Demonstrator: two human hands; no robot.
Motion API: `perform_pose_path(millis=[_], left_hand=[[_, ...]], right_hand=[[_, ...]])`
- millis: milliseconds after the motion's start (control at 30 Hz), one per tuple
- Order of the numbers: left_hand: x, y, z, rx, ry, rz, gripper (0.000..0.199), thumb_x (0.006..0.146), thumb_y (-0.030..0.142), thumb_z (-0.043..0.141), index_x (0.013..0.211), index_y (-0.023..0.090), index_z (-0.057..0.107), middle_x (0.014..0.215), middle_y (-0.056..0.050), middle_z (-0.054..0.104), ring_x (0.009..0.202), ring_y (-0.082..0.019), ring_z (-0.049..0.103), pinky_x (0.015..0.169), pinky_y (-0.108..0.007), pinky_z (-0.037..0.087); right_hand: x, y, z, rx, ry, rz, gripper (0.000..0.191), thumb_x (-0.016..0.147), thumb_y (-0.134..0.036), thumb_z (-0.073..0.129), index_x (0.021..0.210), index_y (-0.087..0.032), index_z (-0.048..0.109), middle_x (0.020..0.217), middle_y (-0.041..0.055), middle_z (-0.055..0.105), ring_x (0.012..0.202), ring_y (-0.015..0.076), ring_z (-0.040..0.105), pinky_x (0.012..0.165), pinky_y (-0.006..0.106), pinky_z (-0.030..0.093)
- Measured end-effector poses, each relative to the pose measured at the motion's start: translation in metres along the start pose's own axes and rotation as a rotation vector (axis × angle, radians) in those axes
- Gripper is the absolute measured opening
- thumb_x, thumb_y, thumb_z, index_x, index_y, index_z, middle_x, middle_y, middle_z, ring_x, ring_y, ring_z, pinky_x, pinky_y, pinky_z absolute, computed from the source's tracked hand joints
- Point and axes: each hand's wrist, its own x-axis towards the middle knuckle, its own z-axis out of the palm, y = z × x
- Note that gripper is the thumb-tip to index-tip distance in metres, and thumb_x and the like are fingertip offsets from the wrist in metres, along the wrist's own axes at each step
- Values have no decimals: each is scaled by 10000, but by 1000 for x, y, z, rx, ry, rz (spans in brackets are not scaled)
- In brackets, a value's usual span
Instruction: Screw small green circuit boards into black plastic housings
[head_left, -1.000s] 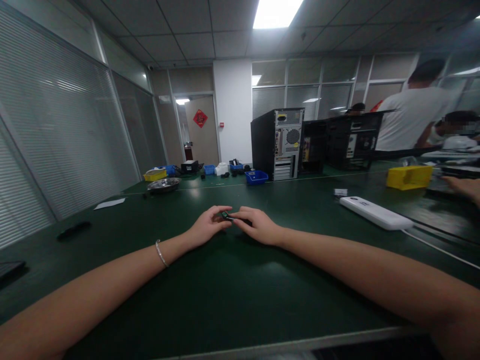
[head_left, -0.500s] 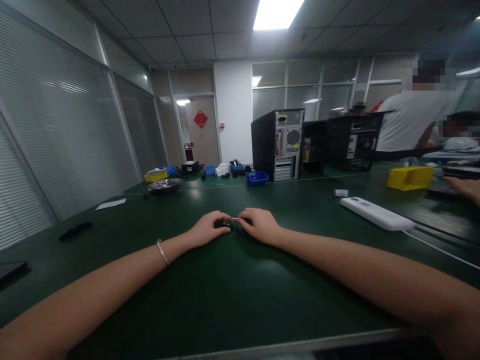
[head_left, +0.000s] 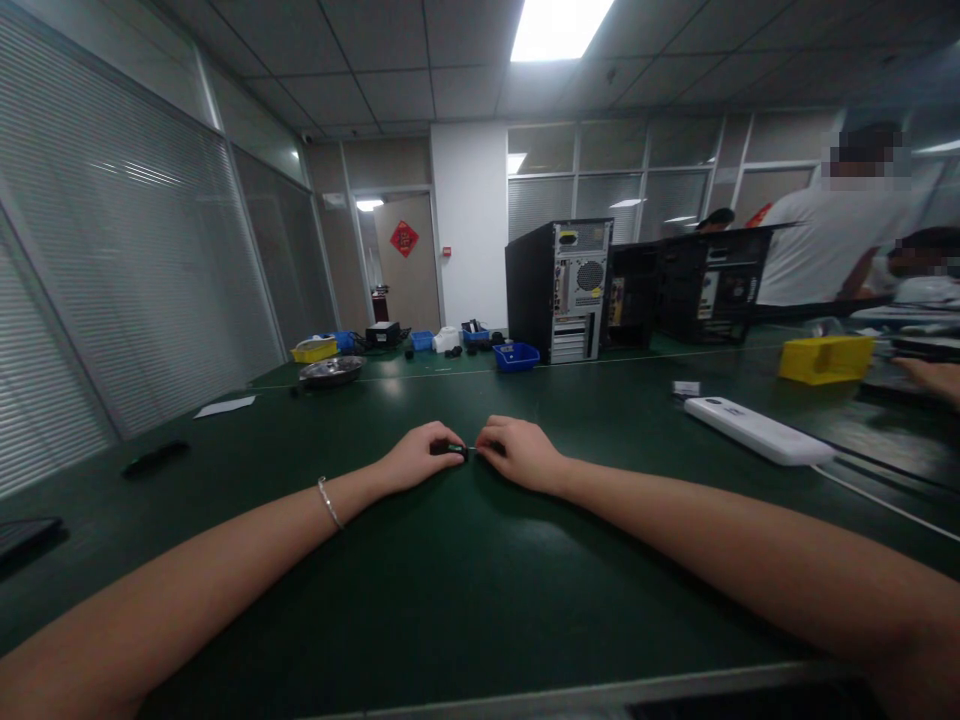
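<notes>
At the middle of the green table (head_left: 480,590), my left hand (head_left: 421,455) pinches a small black object (head_left: 459,452) between thumb and fingers. Just to its right, my right hand (head_left: 519,453) has its fingers pressed together around a thin, light-coloured piece (head_left: 472,449), which points at the black object. Whether the thin piece touches the black object is too small to tell. Both hands rest low over the table, a small gap apart.
Computer towers (head_left: 576,290) stand at the back. A blue bin (head_left: 516,357), a metal dish (head_left: 331,371) and a yellow bin (head_left: 825,359) lie beyond my hands. To the right are a white power strip (head_left: 757,430) with cables and another person's hand (head_left: 930,380).
The thin piece has come down to the level of the black object, which shows more clearly at my left fingertips. The camera view has shifted slightly.
</notes>
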Motion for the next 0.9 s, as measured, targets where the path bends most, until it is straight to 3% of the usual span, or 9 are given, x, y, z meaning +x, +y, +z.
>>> perform_pose_path(millis=[633,900], left_hand=[[-4,12,-1,118,22,56,260,792,394,614,960,210,687,862,-34,589,831,-190,557,739,-286,416],[-4,13,-5,54,-34,-16,303,769,407,633,984,205,702,862,-33,623,815,-183,574,727,-271,425]], right_hand=[[-1,-2,-5,37,-38,-30,163,857,-250,529,886,-199,681,873,28,648,835,164,588,708,247,398],[-1,1,-5,71,-38,-75,170,860,-247,530,907,-193,685,893,36,651,853,166,593,732,247,417]])
